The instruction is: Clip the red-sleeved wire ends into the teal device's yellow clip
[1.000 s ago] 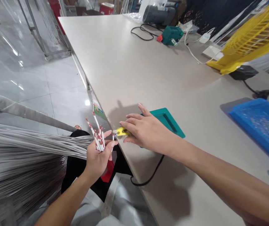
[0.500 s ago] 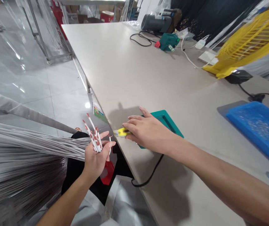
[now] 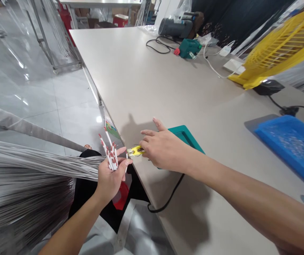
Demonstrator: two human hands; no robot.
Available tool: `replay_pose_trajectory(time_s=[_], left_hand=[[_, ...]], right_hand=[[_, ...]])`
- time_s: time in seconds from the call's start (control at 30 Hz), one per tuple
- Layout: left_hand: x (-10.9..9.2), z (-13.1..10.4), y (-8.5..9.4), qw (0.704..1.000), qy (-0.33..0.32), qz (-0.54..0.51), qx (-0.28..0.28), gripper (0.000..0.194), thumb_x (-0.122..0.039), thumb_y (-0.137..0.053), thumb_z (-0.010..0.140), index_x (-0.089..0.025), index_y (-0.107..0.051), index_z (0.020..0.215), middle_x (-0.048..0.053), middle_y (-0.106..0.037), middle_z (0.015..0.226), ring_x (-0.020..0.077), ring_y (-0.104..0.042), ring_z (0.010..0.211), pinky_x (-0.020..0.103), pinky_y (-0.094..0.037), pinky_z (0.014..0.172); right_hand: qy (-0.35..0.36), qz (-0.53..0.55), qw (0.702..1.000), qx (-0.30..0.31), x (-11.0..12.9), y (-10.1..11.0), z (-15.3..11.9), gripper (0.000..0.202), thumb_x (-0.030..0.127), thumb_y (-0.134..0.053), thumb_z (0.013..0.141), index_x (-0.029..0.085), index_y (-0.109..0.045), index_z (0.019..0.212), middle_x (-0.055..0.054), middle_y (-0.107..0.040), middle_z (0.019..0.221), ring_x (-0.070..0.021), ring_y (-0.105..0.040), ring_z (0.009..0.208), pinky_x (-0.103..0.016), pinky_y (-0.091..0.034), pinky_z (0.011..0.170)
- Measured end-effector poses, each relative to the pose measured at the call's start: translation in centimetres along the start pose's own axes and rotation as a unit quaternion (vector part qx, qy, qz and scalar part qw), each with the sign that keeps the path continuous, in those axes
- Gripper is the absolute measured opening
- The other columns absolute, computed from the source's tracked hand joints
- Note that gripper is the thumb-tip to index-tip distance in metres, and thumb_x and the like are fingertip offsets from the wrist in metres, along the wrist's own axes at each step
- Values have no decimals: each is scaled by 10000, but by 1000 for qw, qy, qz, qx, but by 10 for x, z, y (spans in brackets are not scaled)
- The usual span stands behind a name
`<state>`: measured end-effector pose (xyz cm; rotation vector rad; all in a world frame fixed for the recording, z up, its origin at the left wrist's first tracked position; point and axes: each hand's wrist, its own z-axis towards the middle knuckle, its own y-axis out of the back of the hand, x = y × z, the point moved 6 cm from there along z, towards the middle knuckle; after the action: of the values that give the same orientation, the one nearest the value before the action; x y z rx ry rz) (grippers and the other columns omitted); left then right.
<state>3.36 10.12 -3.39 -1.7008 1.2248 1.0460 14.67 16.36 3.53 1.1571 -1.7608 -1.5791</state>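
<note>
My left hand (image 3: 112, 175) is closed round a bunch of white wires (image 3: 112, 161) with reddish tips. One single wire (image 3: 126, 155) stands apart from the bunch, pinched near my thumb and fingertips, its end at the metal tip of a small yellow tool (image 3: 136, 151). The fingers of my right hand (image 3: 165, 147) are bent over the rear of this tool, while one digit sticks out. Exactly what kind of tool it is, I cannot make out. Beneath the right hand lies a teal tray-like piece (image 3: 187, 136), partly covered.
Long white wires (image 3: 35, 159) hang in a thick bundle at left. On the table (image 3: 141, 78) are a blue tray (image 3: 290, 141) with small clear bits, a yellow fan (image 3: 279, 49), a green device (image 3: 189, 48) and a grey motor (image 3: 175, 27). A black cable (image 3: 168, 203) runs near the edge.
My left hand has shifted slightly right, bringing the single wire's end to the yellow tool's tip. My right fingers have curled in a little over the tool.
</note>
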Motion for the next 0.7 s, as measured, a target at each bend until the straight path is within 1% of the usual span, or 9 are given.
replay_pose_trajectory(time_s=[0.1,0.17,0.23,0.27,0.33,0.43,0.57,0.67,0.7], left_hand=[[2,3,0,1000,3,9,7,448,-297,-653,703,-130,-592,1114,-14,-618,616,44,-394,378,196,-331,369],[2,4,-1,1000,1,18,16,450,-299,-653,701,-131,-597,1115,-18,-613,606,43,-384,378,196,-328,366],[1,4,-1,999,-5,25,20,449,-297,-657,695,-134,-605,1110,-23,-604,593,43,-378,379,194,-327,364],[0,5,-1,999,-6,29,18,442,-295,-658,692,-134,-610,1101,-24,-602,589,43,-377,379,193,-329,364],[0,4,1,999,-5,40,5,421,-297,-656,691,-132,-622,1077,-21,-609,593,45,-383,378,194,-338,364],[1,3,5,998,1,58,-20,390,-299,-658,689,-140,-633,1045,-16,-626,615,46,-393,372,198,-355,370],[6,-1,11,998,-2,52,-16,398,-301,-651,703,-153,-612,1071,-17,-629,633,43,-394,369,197,-343,370],[8,-5,17,999,-5,36,-7,416,-313,-636,721,-152,-579,1100,-6,-645,662,38,-386,366,194,-329,365],[9,-7,20,1000,-4,30,-9,422,-314,-637,722,-151,-566,1104,2,-657,679,36,-383,363,192,-328,363]], right_hand=[[8,6,1000,19,0,-2,1,158,68,-494,745,130,-637,725,-59,-661,691,-239,-578,914,-605,-159,1002],[5,7,1000,25,0,-1,0,157,60,-493,738,124,-636,731,-66,-664,704,-248,-575,934,-619,-151,997],[-11,13,1000,14,0,0,-1,131,132,-516,768,114,-640,805,-87,-670,759,-270,-562,969,-628,-166,984],[-22,16,1000,3,0,1,-3,166,194,-532,784,107,-637,880,-101,-672,806,-284,-550,994,-629,-178,978],[-40,15,999,-24,0,2,-6,350,312,-558,797,91,-585,1067,-134,-664,925,-309,-517,1055,-618,-194,976],[-50,7,998,-49,1,-2,-9,526,356,-576,801,69,-475,1229,-150,-645,1021,-300,-498,1100,-570,-203,1001],[-48,15,997,-63,0,-5,-10,580,364,-575,811,92,-407,1295,-124,-649,1023,-268,-533,1064,-539,-222,1011],[-37,30,996,-76,-2,-2,-11,592,410,-592,788,97,-444,1269,-119,-655,1006,-270,-551,1038,-541,-243,1007],[-33,34,995,-91,-1,1,-13,598,435,-596,778,86,-469,1246,-130,-653,1008,-282,-550,1040,-541,-258,1003]])
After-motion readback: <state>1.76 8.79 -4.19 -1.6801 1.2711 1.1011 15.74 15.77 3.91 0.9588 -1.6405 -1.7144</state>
